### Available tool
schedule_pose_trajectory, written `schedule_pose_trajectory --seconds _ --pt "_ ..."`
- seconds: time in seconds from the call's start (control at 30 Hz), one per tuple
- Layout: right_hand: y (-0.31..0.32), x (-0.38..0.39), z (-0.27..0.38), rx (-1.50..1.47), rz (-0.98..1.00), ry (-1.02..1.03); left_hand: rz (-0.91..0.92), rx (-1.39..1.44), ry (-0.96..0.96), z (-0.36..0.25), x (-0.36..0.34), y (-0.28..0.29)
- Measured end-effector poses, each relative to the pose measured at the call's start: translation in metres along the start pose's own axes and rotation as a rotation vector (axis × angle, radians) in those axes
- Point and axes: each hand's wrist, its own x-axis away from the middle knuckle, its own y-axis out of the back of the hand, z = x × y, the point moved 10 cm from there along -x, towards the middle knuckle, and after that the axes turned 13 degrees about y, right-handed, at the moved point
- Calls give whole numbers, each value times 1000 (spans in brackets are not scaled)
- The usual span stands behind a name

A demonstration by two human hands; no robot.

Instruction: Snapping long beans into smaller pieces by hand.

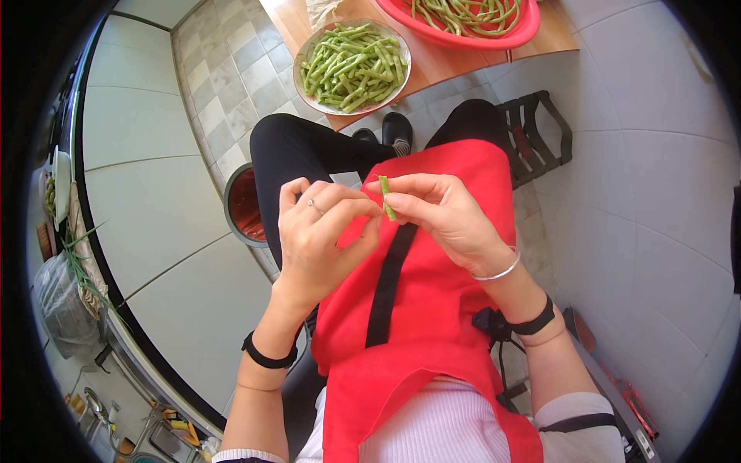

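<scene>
A short piece of green bean (387, 202) stands nearly upright above my lap, pinched between the thumb and forefinger of my right hand (451, 212). Beside it, my left hand (318, 238) has its thumb and forefinger pressed together, their tips at the bean's left side. Whatever those tips pinch is too small to make out. Beyond my knees, a patterned plate (302, 86) on a wooden table holds a heap of short green bean pieces (355, 68). Long whole green beans (468, 14) lie in a red plastic basin (463, 37) to its right.
The wooden table (432, 73) ends just past my knees. A dark red bin (230, 202) stands on the floor by my left leg. White cabinets (162, 185) run along the left under a cluttered counter. A black slatted stool (540, 139) stands by the tiled wall at right.
</scene>
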Motion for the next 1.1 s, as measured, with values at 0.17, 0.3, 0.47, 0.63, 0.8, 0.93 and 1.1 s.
schedule_pose_trajectory --seconds 0.17,0.3,0.47,0.63,0.8,0.93,1.1 --pt "-2 7 -6 19 70 -45 -80 62 182 28 -4 10" --pt "-4 10 -1 79 54 -35 44 305 385 50 -4 2" --pt "-1 11 3 234 67 23 127 281 263 38 -6 -2" --pt "-6 8 7 376 135 140 137 261 218 37 -5 -4" --pt "-10 7 26 661 107 325 122 261 335 42 -1 -8" --pt "-24 17 55 1057 31 706 127 333 448 49 3 -14" --pt "-31 20 62 1151 24 787 182 525 615 64 12 -26"
